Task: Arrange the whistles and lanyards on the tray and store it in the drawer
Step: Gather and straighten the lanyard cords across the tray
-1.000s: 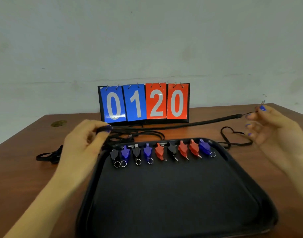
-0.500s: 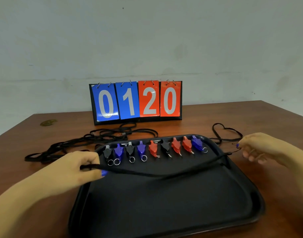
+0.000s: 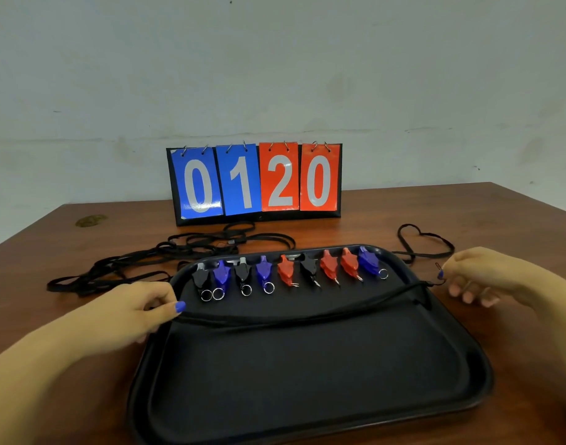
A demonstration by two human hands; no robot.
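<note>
Left hand (image 3: pixel 127 313) pinches one end of a lanyard (image 3: pixel 294 317) between thumb and fingers, at the tray's (image 3: pixel 307 422) left rim. Right hand (image 3: pixel 487 277) pinches the other end, the clip end, just past the right rim, remaining fingers loosely curled. Lanyard is stretched between the two hands across the tray, sagging; its middle looks to lie on the tray floor, though contact is hard to confirm, black on black. Whistles (image 3: pixel 288 271), nine in black, blue and red, sit in a row just beyond the lanyard, along the tray's far edge, rings toward the person. Loose lanyards (image 3: pixel 166 255) are heaped on the table (image 3: pixel 50 316) beyond the left hand; one more (image 3: pixel 426 244) lies looped beyond the right hand. Scoreboard (image 3: pixel 256 181) reads 0120, further back.

Step in hand: laying the first lanyard onto the tray below the whistle row. Next likely needs both ends lowered and let go so it lies straight inside the rim, clip end tucked in. Then the heap, which looks tangled. Drawer not in view.
</note>
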